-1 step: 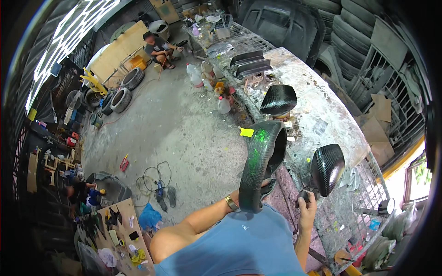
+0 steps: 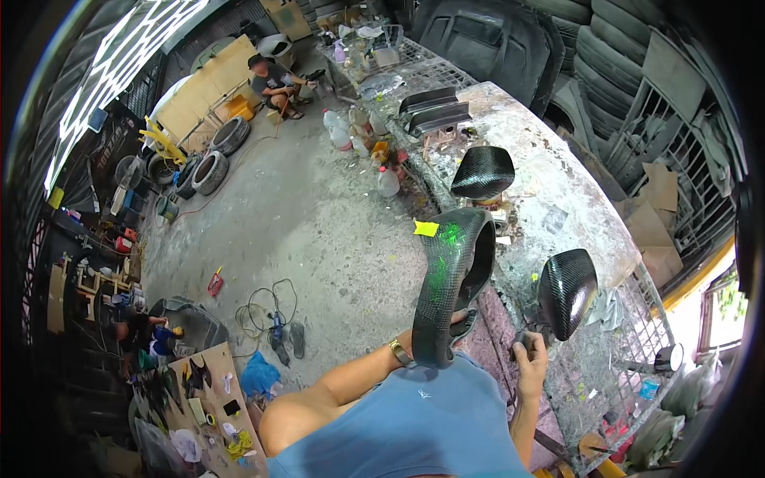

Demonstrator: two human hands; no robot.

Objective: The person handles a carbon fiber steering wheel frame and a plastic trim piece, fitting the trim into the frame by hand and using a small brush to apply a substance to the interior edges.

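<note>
A vehicle workshop is indicated by stacked tyres at upper right, a stained workbench right of centre and loose tyres on the floor, upper left.

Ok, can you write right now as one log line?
left hand: holding curved black part | on it: green marks, yellow patch | right hand: gripping small dark piece | nearby: glossy black shell

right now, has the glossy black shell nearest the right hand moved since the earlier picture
No, no shift either way: the glossy black shell shows in the same spot relative to the pale bench top.
</note>
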